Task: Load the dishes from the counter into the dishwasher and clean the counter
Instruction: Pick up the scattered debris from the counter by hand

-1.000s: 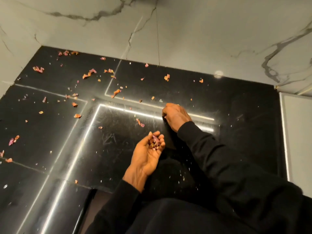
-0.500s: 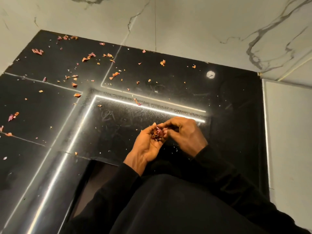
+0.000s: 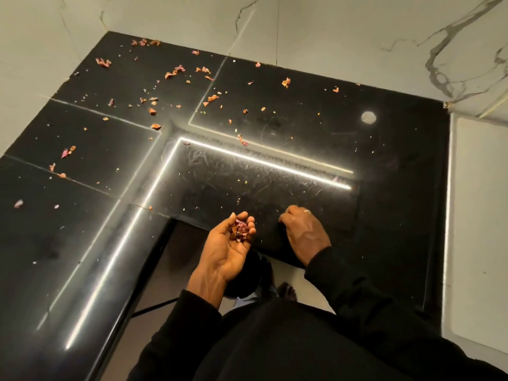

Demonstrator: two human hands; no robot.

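left arm: black sleeve, comes up from bottom centre, wrist turned palm up
left hand (image 3: 226, 244): cupped, fingers curled up round a small heap of gathered scraps (image 3: 238, 230); held off the surface at the front edge of the counter (image 3: 398, 160)
right arm: black sleeve, reaches in from lower right, back of hand up
right hand (image 3: 302, 229): fingers bent down, tips on the counter near its front edge; ring (image 3: 307, 211) on one finger; cannot tell if it pinches anything
hands: near each other, apart
loose scraps (image 3: 176, 70): pink-orange bits scattered over the far and left counter, thickest toward the back left corner, well away from both hands
counter: glossy black, L-shaped, against marble wall (image 3: 330, 28)
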